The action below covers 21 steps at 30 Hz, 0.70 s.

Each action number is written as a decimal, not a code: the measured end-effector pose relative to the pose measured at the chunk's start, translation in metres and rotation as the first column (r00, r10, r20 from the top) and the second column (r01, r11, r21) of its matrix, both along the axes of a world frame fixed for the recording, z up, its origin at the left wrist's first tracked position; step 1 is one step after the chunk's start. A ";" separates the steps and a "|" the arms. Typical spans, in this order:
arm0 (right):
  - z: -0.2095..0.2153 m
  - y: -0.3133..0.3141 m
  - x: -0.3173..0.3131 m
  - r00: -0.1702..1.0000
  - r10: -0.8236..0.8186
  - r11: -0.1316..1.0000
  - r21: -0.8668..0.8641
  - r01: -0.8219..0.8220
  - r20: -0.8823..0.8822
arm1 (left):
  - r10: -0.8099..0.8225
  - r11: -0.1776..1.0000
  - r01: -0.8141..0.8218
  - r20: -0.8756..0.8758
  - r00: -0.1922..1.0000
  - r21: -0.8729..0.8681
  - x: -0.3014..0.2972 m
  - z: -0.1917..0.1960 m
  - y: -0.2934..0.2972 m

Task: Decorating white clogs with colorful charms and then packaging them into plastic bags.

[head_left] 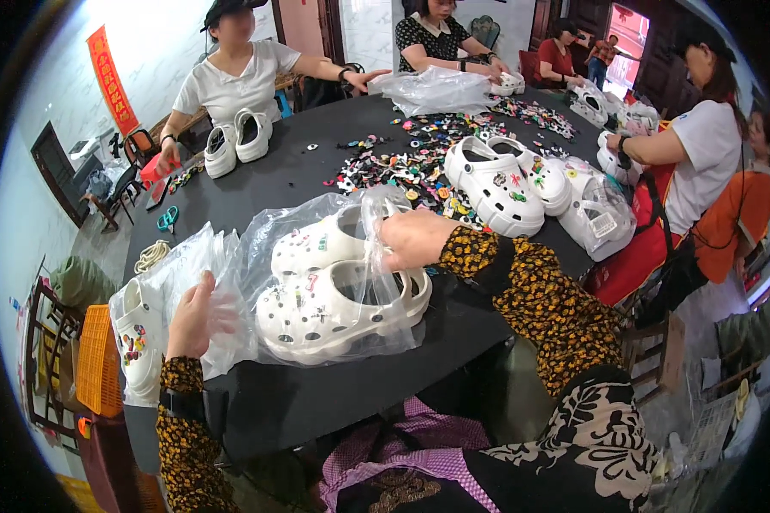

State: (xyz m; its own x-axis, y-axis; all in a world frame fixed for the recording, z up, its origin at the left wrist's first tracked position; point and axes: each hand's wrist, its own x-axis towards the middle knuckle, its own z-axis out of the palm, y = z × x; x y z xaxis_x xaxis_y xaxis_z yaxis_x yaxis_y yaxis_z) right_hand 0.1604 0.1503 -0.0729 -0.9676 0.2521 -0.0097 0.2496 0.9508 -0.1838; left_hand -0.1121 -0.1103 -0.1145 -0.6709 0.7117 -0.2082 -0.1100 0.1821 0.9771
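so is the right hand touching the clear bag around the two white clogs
Touching; the head view shows the right hand holding bunched plastic of the clear bag

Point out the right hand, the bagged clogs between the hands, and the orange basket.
Right hand (417, 238): head view, back of the hand.
Bagged clogs (327, 318): head view, near clog's side, through clear plastic.
Orange basket (99, 361): head view, side wall.
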 end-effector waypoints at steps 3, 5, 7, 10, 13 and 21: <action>-0.001 0.000 -0.005 0.998 0.022 0.997 0.069 -0.025 0.050 | -0.061 0.997 0.059 -0.026 0.998 -0.048 0.008 -0.002 0.012; -0.008 0.001 -0.014 0.999 0.015 0.979 0.203 -0.023 0.040 | -0.100 0.993 0.097 -0.046 0.994 -0.071 0.011 -0.008 0.017; -0.009 -0.002 -0.020 1.000 0.004 0.960 0.281 -0.005 0.003 | -0.188 0.974 0.169 -0.117 0.975 -0.150 0.020 -0.008 0.020; -0.015 -0.004 -0.019 1.000 -0.027 0.943 0.333 0.024 0.007 | -0.225 0.970 0.187 -0.294 0.929 -0.153 0.034 -0.009 0.021; -0.028 0.007 -0.008 0.991 0.079 0.925 0.378 -0.032 -0.109 | -0.271 0.958 0.232 -0.269 0.924 -0.169 0.037 -0.010 0.011; -0.019 0.012 0.015 0.993 -0.074 0.936 0.350 0.037 0.092 | -0.491 0.860 0.462 -0.108 0.864 -0.219 0.030 -0.003 -0.011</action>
State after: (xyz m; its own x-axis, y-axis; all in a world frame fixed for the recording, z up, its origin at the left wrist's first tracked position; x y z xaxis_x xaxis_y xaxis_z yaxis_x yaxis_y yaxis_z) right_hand 0.1756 0.1625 -0.0920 -0.9505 0.3105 -0.0098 0.3035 0.9348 0.1847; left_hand -0.0826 -0.1217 -0.1180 -0.2930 0.9124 -0.2856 0.1847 0.3471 0.9194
